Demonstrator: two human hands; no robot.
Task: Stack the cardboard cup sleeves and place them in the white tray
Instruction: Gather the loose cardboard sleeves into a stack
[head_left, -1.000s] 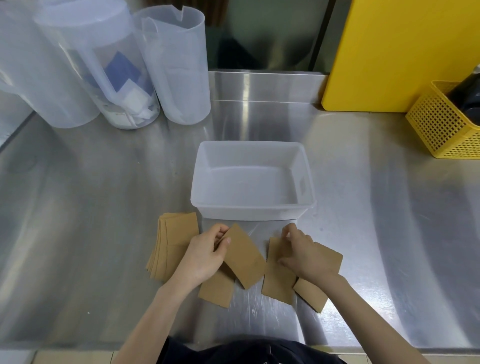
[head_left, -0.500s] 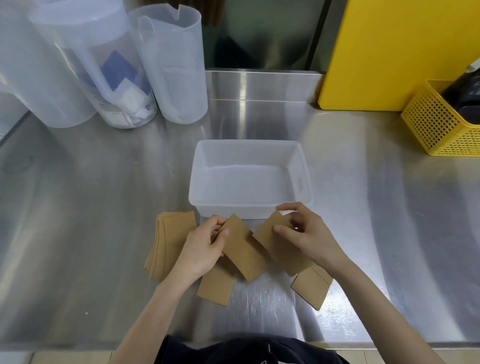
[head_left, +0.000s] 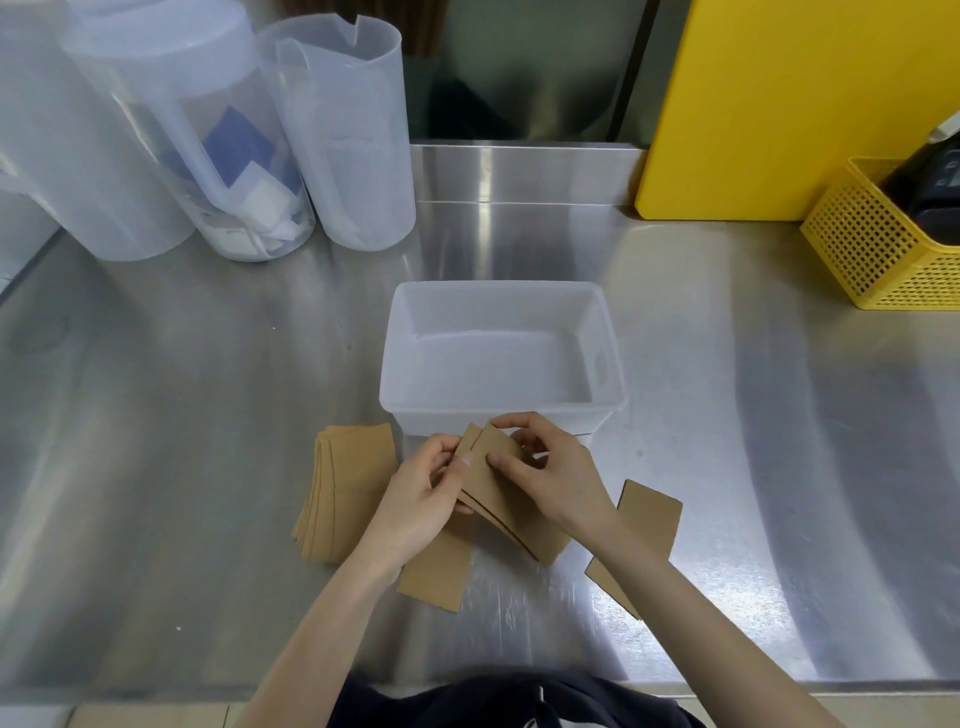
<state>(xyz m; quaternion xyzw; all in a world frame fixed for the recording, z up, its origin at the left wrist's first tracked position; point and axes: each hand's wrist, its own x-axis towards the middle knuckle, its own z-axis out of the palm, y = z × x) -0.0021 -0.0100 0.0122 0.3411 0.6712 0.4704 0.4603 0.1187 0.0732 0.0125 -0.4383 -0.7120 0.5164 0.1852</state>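
Observation:
Two brown cardboard cup sleeves lie one on the other, held just in front of the white tray. My left hand pinches their left edge. My right hand grips them from the right, thumb on top. A fanned stack of sleeves rests on the steel counter to the left. One single sleeve lies under my left wrist. Another sleeve lies to the right, partly hidden by my right forearm. The tray holds nothing.
Three translucent plastic pitchers stand at the back left. A yellow board leans at the back right, with a yellow mesh basket beside it. The counter's front edge runs near my body.
My right hand lifted a sleeve from the right and brought it left onto the sleeve in my left hand. Both hands now hold the pair together.

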